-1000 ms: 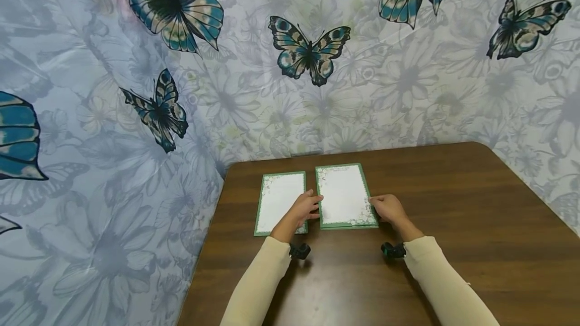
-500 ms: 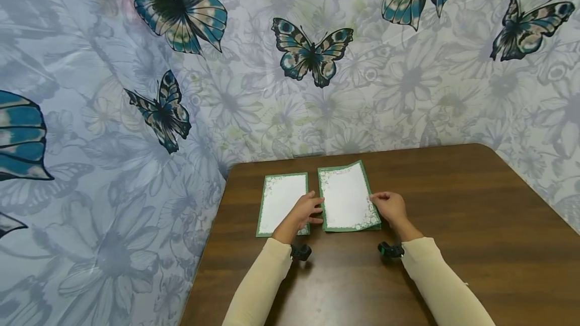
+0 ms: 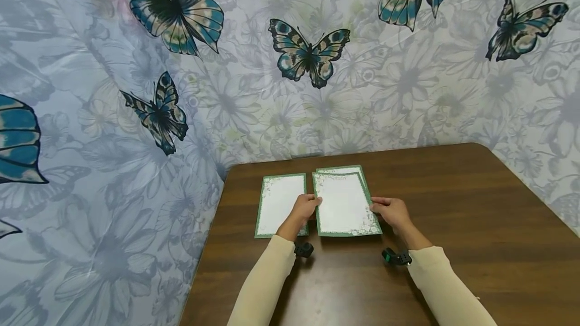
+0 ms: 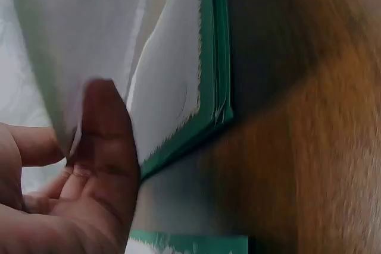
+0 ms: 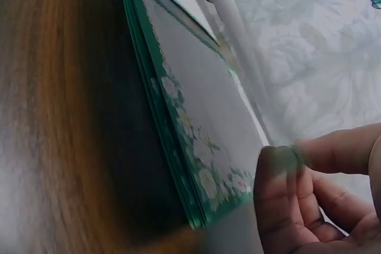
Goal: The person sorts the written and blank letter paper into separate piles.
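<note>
Green-bordered sheet (image 3: 343,205) hangs over a matching stack (image 5: 199,99), both hands (image 3: 304,209) (image 3: 393,213) pinching opposite edges.

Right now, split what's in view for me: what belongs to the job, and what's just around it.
Job: left hand, right hand, the raised sheet both pinch, the stack below it; probably also the other sheet on the left, whose green border matches.

Just around: the table, the butterfly wall covering, the black wrist gadgets.

Top sheet (image 3: 343,206) now lifted off stack (image 5: 202,105), baring its far edge
</note>
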The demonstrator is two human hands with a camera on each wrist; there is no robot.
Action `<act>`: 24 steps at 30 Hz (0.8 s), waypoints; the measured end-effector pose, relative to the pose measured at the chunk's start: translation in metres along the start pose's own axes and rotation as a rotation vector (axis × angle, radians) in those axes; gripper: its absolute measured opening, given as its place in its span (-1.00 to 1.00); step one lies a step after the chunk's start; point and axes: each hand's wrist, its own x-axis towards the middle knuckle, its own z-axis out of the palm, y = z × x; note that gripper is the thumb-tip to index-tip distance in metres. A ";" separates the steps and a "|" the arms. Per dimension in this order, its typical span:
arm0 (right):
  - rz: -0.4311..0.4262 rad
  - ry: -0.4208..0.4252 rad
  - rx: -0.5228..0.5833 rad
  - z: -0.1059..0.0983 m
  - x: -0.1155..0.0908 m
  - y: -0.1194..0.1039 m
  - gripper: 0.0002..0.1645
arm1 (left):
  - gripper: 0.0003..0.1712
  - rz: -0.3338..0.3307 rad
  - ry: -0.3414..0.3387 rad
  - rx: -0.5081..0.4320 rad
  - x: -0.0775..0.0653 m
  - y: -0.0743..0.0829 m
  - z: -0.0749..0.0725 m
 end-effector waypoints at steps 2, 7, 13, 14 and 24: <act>0.008 -0.023 0.042 -0.005 -0.002 0.001 -0.49 | -0.63 0.049 0.009 0.072 0.000 0.001 0.003; 0.028 -0.006 0.114 -0.022 -0.001 0.005 -0.49 | -0.47 0.103 -0.050 0.110 0.000 0.012 0.015; 0.015 0.076 -0.002 -0.045 0.003 0.009 -0.49 | -0.57 0.078 -0.082 0.104 0.001 0.023 0.041; 0.014 0.093 -0.021 -0.049 0.004 0.011 -0.50 | -0.50 0.069 -0.083 0.088 0.001 0.025 0.046; -0.003 0.203 -0.219 -0.100 0.018 0.016 -0.53 | -0.45 0.019 -0.077 -0.037 0.021 0.050 0.105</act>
